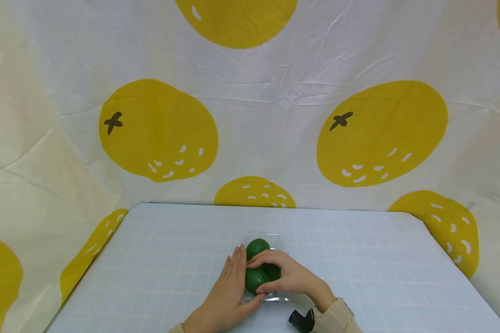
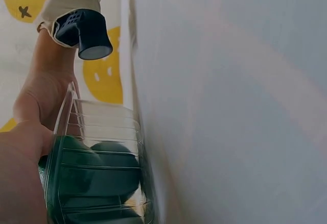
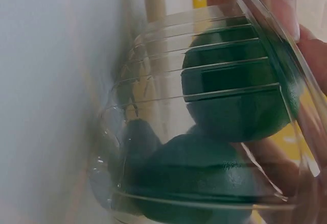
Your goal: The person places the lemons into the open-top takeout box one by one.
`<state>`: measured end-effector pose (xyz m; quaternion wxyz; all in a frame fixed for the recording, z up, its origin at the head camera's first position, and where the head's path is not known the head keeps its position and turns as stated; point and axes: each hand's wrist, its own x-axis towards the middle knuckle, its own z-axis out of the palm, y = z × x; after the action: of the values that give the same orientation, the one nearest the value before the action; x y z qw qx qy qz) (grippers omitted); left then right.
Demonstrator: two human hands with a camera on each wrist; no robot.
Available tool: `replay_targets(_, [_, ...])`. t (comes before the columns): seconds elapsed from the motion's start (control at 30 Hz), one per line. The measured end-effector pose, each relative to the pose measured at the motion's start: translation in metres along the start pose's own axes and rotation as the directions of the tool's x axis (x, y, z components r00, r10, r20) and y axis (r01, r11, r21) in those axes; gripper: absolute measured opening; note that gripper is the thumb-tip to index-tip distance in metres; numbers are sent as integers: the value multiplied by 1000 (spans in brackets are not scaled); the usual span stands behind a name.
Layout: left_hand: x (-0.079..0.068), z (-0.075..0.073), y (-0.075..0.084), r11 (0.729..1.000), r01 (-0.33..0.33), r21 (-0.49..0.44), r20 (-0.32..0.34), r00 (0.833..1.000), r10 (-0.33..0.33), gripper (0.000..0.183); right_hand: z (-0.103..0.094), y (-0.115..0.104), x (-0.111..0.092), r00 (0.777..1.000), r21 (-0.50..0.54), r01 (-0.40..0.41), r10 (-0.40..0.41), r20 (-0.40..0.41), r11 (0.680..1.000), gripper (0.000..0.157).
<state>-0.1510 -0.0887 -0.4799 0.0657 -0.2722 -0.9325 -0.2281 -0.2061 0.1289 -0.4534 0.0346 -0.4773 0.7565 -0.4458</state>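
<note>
A clear plastic box stands on the table with green balls in it; three show from above. My left hand lies along the box's left side, fingers straight and together, thumb at the near edge. From the right, my right hand reaches over the box, thumb and curled fingers on either side of the nearer green ball. The farther green ball sits past those fingertips, and a darker one is partly under the hand. Through the ribbed wall, the right wrist view shows two green balls.
The table wears a pale checked cloth. Behind and beside it hangs a white sheet printed with yellow fruit. A black camera is strapped at the right wrist, by the beige sleeve.
</note>
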Motion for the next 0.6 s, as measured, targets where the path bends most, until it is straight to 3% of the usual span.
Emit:
replay_targets(0.2, [-1, 0, 0, 1000, -10, 0, -5, 1000, 10, 103, 3, -1, 2, 999, -74, 33, -35, -34, 997, 25])
replay_targets(0.37, [-1, 0, 1, 1000, -13, 7, 1, 1000, 13, 102, 6, -2, 2, 999, -108, -5, 1, -32, 994, 10])
replay_targets(0.6, [-2, -1, 2, 1000, -14, 7, 9, 1000, 14, 101, 8, -2, 2, 999, -113, -18, 14, -36, 993, 11])
